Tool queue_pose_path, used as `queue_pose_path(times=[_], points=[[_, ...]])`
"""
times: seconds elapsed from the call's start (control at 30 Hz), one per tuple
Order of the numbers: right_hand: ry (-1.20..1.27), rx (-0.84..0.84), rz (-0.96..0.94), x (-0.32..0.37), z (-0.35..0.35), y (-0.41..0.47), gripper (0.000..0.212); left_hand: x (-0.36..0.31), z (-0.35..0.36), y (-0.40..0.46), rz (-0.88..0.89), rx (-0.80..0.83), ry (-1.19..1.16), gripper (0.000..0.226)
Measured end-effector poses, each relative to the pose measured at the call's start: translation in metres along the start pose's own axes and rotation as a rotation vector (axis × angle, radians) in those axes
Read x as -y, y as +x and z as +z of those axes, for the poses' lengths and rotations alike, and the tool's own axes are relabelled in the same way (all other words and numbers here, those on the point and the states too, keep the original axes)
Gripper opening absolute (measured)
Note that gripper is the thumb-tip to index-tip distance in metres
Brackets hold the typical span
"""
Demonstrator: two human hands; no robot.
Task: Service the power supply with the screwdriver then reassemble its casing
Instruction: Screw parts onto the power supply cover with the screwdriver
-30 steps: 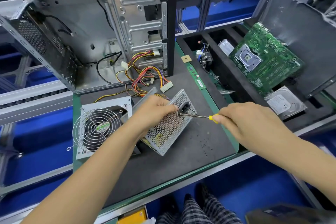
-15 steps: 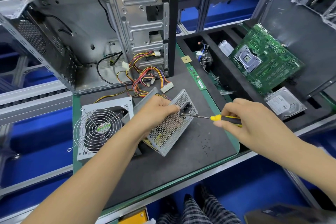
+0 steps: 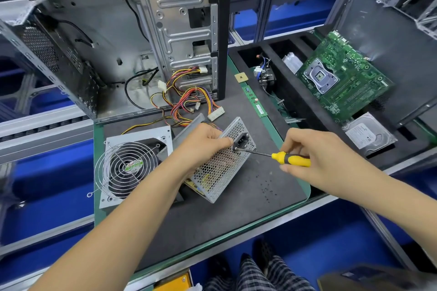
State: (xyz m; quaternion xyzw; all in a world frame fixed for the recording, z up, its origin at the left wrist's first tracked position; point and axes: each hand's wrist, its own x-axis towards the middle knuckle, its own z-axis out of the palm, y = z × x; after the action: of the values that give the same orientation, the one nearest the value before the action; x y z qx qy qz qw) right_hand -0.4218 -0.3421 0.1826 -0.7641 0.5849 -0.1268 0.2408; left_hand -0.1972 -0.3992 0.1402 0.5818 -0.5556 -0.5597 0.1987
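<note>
Head view of a disassembly desk (image 3: 236, 215). The power supply (image 3: 222, 160) — a perforated metal box, tilted with one corner raised — rests on the dark mat near the middle of the desk, its mains socket (image 3: 241, 141) facing right. The left hand (image 3: 201, 144) closes its grip over the upper edge of the box, thumb just beside the socket. The right hand (image 3: 314, 156) closes its grip on the yellow-and-black handle of the screwdriver (image 3: 283, 157); the shaft runs leftward and its tip meets the box at the lower left corner of the socket (the screw itself is too small to make out). Just left of the box lies the cover (image 3: 139, 163), flat on the mat, with its fan and wire guard facing up; its right edge is partly hidden behind the left forearm. A bundle of coloured cables (image 3: 189, 101) runs from the box back into the open case (image 3: 118, 42) standing behind. To the right, a black foam tray (image 3: 295, 99) holds a cooler (image 3: 266, 75), a motherboard (image 3: 340, 78) propped at a slant, and a hard drive (image 3: 369, 134); a memory stick (image 3: 254, 101) and a small chip (image 3: 240, 77) lie on the desk between case and tray.
</note>
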Motion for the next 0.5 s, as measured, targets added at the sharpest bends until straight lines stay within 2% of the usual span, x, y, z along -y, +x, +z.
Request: queue_pose_path(times=[0.13, 0.2, 0.3, 0.4, 0.5], points=[[-0.091, -0.045, -0.041, -0.0045, -0.0035, -0.0018, 0.011, 0.0001, -0.0005, 0.0008, 0.016, 0.002, 0.009, 0.023], [-0.158, 0.005, -0.026, -0.0063, -0.0017, -0.0024, 0.025, 0.0007, -0.0003, 0.0009, 0.017, 0.002, 0.018, 0.025], [-0.133, 0.011, -0.004, -0.0085, 0.0031, -0.0001, 0.042, 0.0016, 0.0009, 0.0006, 0.013, 0.003, 0.020, 0.026], [-0.056, 0.062, 0.022, -0.0081, 0.0012, 0.0022, 0.025, 0.0011, 0.0009, 0.0011, 0.007, -0.004, 0.014, 0.025], [-0.056, 0.074, 0.027, -0.0060, -0.0031, 0.0026, 0.027, 0.0009, 0.0014, 0.0016, 0.002, -0.007, 0.008, 0.026]])
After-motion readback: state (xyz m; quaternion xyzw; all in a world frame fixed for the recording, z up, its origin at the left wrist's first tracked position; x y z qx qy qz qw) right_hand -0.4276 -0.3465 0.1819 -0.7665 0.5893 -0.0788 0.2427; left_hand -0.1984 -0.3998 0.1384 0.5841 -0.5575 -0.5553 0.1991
